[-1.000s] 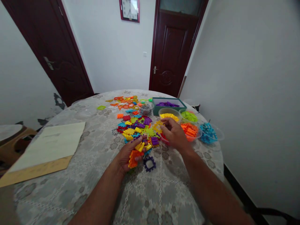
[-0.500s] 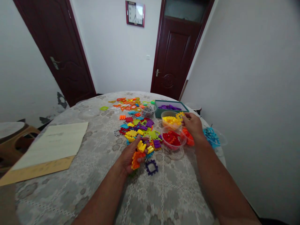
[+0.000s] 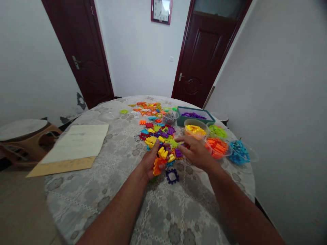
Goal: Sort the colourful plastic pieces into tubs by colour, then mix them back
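Observation:
My left hand (image 3: 150, 160) is closed around several plastic building pieces, among them an orange toothed piece (image 3: 158, 166) and a yellow block (image 3: 162, 152). It is held just in front of a mixed pile of coloured pieces. My right hand (image 3: 195, 151) reaches over the right side of that pile, thumb and fingers apart at the edge of a lime green toothed piece (image 3: 173, 143). Whether the fingertips touch it is not clear. Close to my left hand a dark purple square frame piece (image 3: 167, 177) lies on the table. The red pieces' bowl is mostly hidden behind my right hand.
Clear bowls hold yellow pieces (image 3: 195, 130), lime pieces (image 3: 217, 131), orange pieces (image 3: 217, 146) and blue pieces (image 3: 239, 152). A green box (image 3: 182, 119) contains purple pieces; a bowl of grey pieces (image 3: 170, 117) is beside it. Paper sheets (image 3: 84, 139) lie at left on the patterned tablecloth (image 3: 112, 190).
My right hand has left the yellow bowl, let go of the yellow piece and moved left to the pile. My left hand keeps its pieces. The view has shifted.

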Demonstrator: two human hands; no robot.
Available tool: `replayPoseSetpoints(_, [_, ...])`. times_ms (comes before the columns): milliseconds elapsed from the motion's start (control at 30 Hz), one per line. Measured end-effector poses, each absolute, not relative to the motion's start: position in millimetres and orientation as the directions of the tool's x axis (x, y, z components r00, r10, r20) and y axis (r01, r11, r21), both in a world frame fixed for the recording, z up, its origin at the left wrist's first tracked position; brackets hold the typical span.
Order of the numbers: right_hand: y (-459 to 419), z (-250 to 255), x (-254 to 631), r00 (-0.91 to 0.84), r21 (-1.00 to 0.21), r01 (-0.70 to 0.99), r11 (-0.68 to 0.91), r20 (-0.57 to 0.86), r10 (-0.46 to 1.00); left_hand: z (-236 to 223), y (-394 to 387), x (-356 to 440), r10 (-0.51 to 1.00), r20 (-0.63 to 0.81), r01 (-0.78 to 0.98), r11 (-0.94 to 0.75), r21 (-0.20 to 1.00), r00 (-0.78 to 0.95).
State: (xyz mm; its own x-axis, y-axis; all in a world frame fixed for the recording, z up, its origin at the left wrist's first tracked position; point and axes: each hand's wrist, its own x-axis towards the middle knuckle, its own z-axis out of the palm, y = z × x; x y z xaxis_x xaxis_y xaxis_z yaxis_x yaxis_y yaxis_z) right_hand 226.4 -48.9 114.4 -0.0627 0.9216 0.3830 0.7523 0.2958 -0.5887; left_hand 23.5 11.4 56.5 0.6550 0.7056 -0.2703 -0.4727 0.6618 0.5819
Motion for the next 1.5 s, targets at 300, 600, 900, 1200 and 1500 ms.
replayPoseSetpoints(300, [-55.2, 86.1, 179.8, -0.317, -0.433, 0.777, 0.456, 0.356, 0.879, 58.5, 8.3, 25.3, 0.715, -0.322, -0.433, 0.655, 0.62, 0.62])
replayPoseSetpoints(600, [-61.2, 76.5, 177.6, -0.332, -0.295, 0.824, 0.484, 0.441, 0.834, 52.1, 11.4, 25.7, 0.702, -0.305, -0.448, 0.669, 0.593, 0.644])
replayPoseSetpoints(900, [-25.5, 116.0, 251.0, -0.042, -0.28, 0.933, 0.227, 0.542, 0.839, 56.8, 14.9, 22.8, 0.664, -0.277, -0.487, 0.717, 0.499, 0.694])
replayPoseSetpoints(1200, [15.5, 126.4, 307.6, 0.208, -0.243, 0.968, -0.066, 0.627, 0.751, 52.8, 18.1, 21.4, 0.711, -0.31, -0.549, 0.691, 0.47, 0.631])
replayPoseSetpoints(1500, [-80.3, 94.1, 159.4, -0.287, -0.448, 0.775, 0.447, 0.38, 0.879, 48.4, 22.6, 27.2, 0.812, -0.354, -0.64, 0.584, 0.5, 0.464])
